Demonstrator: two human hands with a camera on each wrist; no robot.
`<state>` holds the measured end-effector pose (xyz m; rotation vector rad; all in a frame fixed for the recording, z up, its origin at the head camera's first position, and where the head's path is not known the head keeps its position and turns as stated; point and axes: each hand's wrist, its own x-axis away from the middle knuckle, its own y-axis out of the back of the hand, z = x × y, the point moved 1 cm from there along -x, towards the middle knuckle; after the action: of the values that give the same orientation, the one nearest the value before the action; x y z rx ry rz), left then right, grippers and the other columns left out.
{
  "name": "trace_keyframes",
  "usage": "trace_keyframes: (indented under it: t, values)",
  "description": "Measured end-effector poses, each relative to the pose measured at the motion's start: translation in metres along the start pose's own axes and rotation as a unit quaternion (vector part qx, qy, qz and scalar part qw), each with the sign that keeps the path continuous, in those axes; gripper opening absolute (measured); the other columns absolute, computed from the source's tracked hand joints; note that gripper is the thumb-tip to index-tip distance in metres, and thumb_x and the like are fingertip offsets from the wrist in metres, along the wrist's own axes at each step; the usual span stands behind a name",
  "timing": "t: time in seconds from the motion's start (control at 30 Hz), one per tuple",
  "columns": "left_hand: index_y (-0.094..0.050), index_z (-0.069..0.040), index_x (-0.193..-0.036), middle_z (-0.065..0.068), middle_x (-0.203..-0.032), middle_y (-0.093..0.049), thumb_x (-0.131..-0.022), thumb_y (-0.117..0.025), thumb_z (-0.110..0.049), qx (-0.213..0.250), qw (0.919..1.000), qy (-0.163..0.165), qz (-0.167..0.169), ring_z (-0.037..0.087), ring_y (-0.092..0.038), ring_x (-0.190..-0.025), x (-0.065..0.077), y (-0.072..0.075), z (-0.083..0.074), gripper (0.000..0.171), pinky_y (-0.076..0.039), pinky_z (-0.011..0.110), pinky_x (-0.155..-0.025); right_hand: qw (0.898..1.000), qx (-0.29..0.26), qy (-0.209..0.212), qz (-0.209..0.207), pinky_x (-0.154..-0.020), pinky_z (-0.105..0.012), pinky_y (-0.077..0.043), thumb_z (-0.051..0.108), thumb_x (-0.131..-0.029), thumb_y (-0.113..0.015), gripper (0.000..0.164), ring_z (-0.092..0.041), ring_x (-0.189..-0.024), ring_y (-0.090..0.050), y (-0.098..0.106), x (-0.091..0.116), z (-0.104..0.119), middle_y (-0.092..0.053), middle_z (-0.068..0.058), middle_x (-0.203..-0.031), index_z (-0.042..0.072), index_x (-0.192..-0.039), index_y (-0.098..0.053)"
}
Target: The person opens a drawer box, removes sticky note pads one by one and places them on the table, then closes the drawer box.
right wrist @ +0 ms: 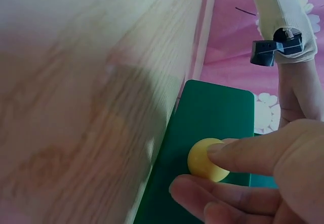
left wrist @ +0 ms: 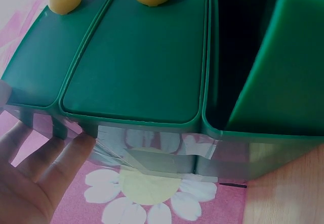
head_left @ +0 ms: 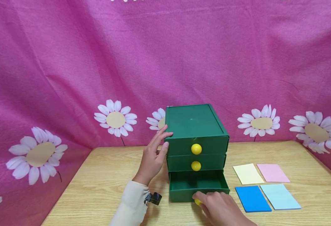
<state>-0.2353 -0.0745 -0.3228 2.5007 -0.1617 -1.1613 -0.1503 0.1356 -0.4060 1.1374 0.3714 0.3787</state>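
Note:
A green box with three drawers [head_left: 192,121] stands on the table, each drawer fitted with a round yellow knob. Its bottom drawer [head_left: 182,196] is pulled partway out, and the part of its inside that shows holds nothing. My right hand [head_left: 220,205] pinches the bottom drawer's yellow knob [right wrist: 206,159] between thumb and fingers. Against the box's left side rests my left hand [head_left: 152,157], its fingers extended along the side and up to the top edge. In the left wrist view, fingertips [left wrist: 81,145] touch the box's side. The upper two drawers are closed.
Right of the box lie several flat paper pads on the wooden table [head_left: 97,188]: pale yellow [head_left: 248,174], pink [head_left: 273,173], blue [head_left: 253,199] and light blue [head_left: 280,196]. A pink cloth [head_left: 182,56] with daisies hangs behind and around the sides.

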Motion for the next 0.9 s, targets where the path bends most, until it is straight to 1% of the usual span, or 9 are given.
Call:
trace_keyframes:
  t: [0.2, 0.3, 0.37, 0.5, 0.6, 0.73, 0.8, 0.9]
  values:
    - [-0.057, -0.005, -0.129, 0.014, -0.149, -0.042, -0.098, -0.050, -0.001, -0.001, 1.0000, 0.000, -0.002, 0.027, -0.044, -0.133, 0.000, 0.000, 0.001, 0.032, -0.057, 0.034, -0.075, 1.000, 0.011, 0.003, -0.011, -0.047, -0.020, -0.037, 0.008, -0.088, -0.068, 0.022, -0.003, -0.050, -0.040, 0.001, -0.005, -0.001, -0.041, 0.017, -0.055, 0.020, -0.106, -0.066]
    - [-0.057, -0.004, -0.129, 0.015, -0.148, -0.042, -0.098, -0.050, 0.000, -0.002, 1.0000, -0.001, -0.002, 0.028, -0.044, -0.133, 0.000, 0.000, 0.000, 0.032, -0.057, 0.034, -0.075, 1.000, 0.015, 0.002, -0.013, -0.046, -0.020, -0.038, 0.007, -0.087, -0.068, 0.021, -0.003, -0.050, -0.041, 0.002, -0.007, -0.001, -0.041, 0.016, -0.055, 0.021, -0.103, -0.065]
    - [-0.057, -0.004, -0.129, 0.015, -0.148, -0.042, -0.098, -0.050, 0.000, -0.001, 1.0000, 0.000, 0.000, 0.028, -0.044, -0.133, 0.000, 0.000, -0.001, 0.032, -0.057, 0.035, -0.075, 1.000, 0.020, 0.001, -0.016, -0.047, -0.020, -0.039, 0.006, -0.086, -0.069, 0.021, -0.003, -0.050, -0.042, 0.003, -0.008, -0.001, -0.045, 0.016, -0.057, 0.021, -0.101, -0.065]
    - [-0.056, -0.004, -0.130, 0.015, -0.149, -0.041, -0.098, -0.049, -0.001, 0.005, 1.0000, 0.001, 0.001, 0.029, -0.042, -0.134, 0.000, -0.001, 0.002, 0.032, -0.057, 0.038, -0.076, 0.999, 0.037, 0.000, -0.022, -0.048, -0.021, -0.040, 0.008, -0.086, -0.070, 0.018, -0.003, -0.052, -0.044, 0.004, -0.012, -0.002, -0.046, 0.015, -0.059, 0.021, -0.096, -0.063]
    - [-0.056, -0.008, -0.131, 0.011, -0.150, -0.040, -0.099, -0.050, -0.003, 0.005, 1.0000, 0.000, -0.001, 0.026, -0.041, -0.135, 0.001, -0.004, 0.015, 0.033, -0.057, 0.039, -0.076, 0.998, 0.046, 0.002, -0.032, -0.048, -0.021, -0.039, 0.010, -0.087, -0.070, 0.016, -0.004, -0.052, -0.043, 0.005, -0.015, -0.003, -0.045, 0.015, -0.059, 0.021, -0.093, -0.061]
    - [-0.055, -0.018, -0.133, 0.001, -0.152, -0.038, -0.100, -0.050, -0.010, -0.002, 1.0000, 0.000, 0.000, 0.017, -0.040, -0.135, 0.002, -0.008, 0.034, 0.034, -0.057, 0.033, -0.074, 0.997, 0.058, 0.008, -0.050, -0.047, -0.022, -0.038, 0.009, -0.086, -0.071, 0.018, -0.005, -0.053, -0.044, 0.005, -0.019, -0.004, -0.048, 0.015, -0.062, 0.021, -0.091, -0.060]
    - [-0.054, -0.022, -0.134, -0.002, -0.152, -0.037, -0.101, -0.049, -0.014, -0.002, 1.0000, -0.002, 0.003, 0.014, -0.040, -0.135, 0.002, -0.008, 0.039, 0.034, -0.057, 0.029, -0.072, 0.996, 0.066, 0.009, -0.061, -0.047, -0.022, -0.037, 0.008, -0.085, -0.072, 0.019, -0.005, -0.053, -0.045, 0.005, -0.020, -0.004, -0.050, 0.014, -0.062, 0.021, -0.091, -0.060]
    - [-0.054, -0.025, -0.134, -0.004, -0.153, -0.037, -0.102, -0.048, -0.017, 0.001, 1.0000, -0.007, 0.005, 0.013, -0.041, -0.134, 0.002, -0.008, 0.041, 0.034, -0.057, 0.027, -0.070, 0.995, 0.073, 0.007, -0.073, -0.046, -0.023, -0.037, 0.006, -0.084, -0.072, 0.020, -0.006, -0.052, -0.044, 0.004, -0.023, -0.005, -0.051, 0.013, -0.063, 0.022, -0.091, -0.062]
